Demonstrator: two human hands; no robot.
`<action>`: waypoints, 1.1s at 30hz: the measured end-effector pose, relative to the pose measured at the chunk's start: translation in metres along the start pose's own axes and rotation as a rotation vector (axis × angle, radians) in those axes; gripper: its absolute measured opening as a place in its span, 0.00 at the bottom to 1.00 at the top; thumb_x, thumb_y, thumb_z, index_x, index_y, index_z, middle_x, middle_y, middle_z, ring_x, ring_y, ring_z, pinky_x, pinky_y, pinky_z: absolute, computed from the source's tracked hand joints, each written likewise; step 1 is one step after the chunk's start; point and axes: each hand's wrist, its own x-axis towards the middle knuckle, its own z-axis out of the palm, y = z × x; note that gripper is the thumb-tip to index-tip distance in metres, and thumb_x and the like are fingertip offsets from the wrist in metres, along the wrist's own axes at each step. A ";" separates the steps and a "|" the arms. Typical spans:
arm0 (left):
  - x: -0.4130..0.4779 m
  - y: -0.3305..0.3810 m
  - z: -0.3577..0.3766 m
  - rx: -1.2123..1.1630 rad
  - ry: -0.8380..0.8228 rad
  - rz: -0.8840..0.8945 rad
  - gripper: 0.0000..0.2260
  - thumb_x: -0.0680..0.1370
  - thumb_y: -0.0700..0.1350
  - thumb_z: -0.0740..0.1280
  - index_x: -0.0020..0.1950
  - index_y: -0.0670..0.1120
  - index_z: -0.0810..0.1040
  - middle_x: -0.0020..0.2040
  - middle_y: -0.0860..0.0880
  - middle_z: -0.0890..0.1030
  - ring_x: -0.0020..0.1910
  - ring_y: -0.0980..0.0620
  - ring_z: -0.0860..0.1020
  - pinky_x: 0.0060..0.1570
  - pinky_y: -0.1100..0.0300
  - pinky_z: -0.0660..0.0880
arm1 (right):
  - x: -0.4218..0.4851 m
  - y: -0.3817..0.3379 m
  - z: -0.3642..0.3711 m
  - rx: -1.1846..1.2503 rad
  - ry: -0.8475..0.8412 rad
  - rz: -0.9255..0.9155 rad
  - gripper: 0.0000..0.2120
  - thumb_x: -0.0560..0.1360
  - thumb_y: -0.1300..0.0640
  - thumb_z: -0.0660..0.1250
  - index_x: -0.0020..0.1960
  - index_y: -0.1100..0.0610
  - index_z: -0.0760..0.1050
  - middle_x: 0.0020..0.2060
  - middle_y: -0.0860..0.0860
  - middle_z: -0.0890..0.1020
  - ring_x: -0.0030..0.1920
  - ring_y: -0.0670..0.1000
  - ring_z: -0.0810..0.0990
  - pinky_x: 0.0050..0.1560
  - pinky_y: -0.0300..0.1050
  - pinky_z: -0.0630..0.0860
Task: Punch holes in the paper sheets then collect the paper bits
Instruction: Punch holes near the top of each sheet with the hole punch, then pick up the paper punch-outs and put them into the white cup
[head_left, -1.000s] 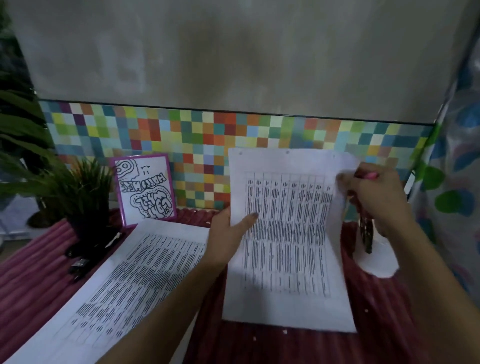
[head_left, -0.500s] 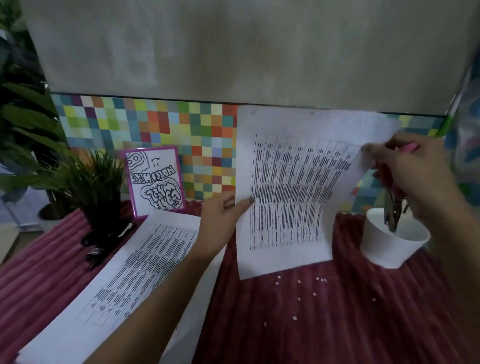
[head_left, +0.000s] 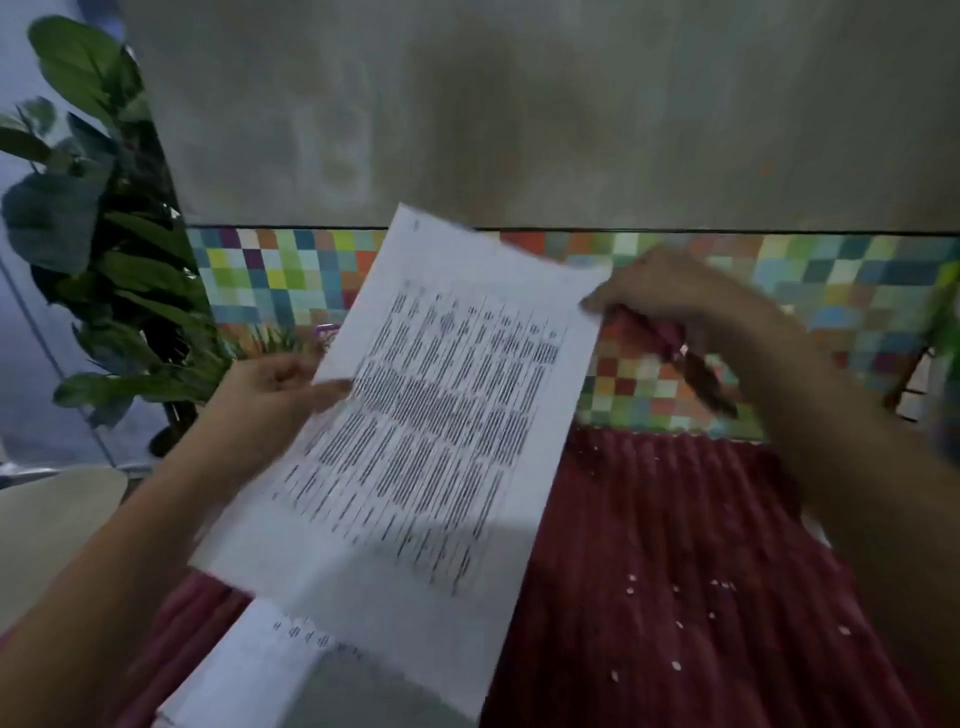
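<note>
The sheet (head_left: 441, 415) is up in the air, tilted, over the red cloth (head_left: 649, 519). The left hand (head_left: 270, 395) pinches its left edge, thumb on top & fingers behind. The right hand (head_left: 675, 296) is at the top right corner, fingers curled round the punch (head_left: 701, 374) w/ the tips on the paper. How far along? I think the punching is partly done: lots of little white bits (head_left: 675, 590) lie on the cloth, right of the sheet. None look picked up yet, so the collecting part is all left to do. A pile (head_left: 249, 670) of more paper lies under the sheet at the bottom left (punched or not, I can't tell). Hard to see: the whole pic is blurry, esp. the punch, so I can't tell if its mouth is on the paper or just beside it. A small dark dot near the sheet's top edge may be a hole, not sure. The sheet hides most of the pile, & the right arm covers part of the cloth, so more bits could be under there.
</note>
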 end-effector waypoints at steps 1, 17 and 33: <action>-0.005 -0.016 -0.007 0.085 -0.007 -0.028 0.04 0.73 0.47 0.72 0.44 0.47 0.82 0.34 0.53 0.84 0.32 0.51 0.79 0.35 0.61 0.72 | 0.004 0.009 0.021 -0.046 -0.073 0.039 0.09 0.69 0.61 0.72 0.33 0.64 0.77 0.24 0.57 0.77 0.25 0.54 0.75 0.31 0.46 0.74; -0.054 -0.132 0.006 0.454 0.101 -0.097 0.04 0.68 0.42 0.72 0.35 0.51 0.81 0.30 0.52 0.81 0.33 0.56 0.79 0.35 0.60 0.73 | 0.023 0.103 0.170 -0.404 -0.248 0.216 0.13 0.66 0.60 0.71 0.30 0.59 0.67 0.28 0.52 0.73 0.32 0.53 0.76 0.28 0.40 0.67; -0.039 -0.131 0.018 0.754 0.036 0.019 0.02 0.71 0.45 0.74 0.40 0.51 0.82 0.42 0.47 0.82 0.41 0.44 0.80 0.40 0.53 0.75 | -0.027 0.097 0.124 -0.074 -0.020 0.041 0.20 0.76 0.41 0.63 0.56 0.56 0.70 0.52 0.52 0.79 0.52 0.53 0.77 0.47 0.46 0.69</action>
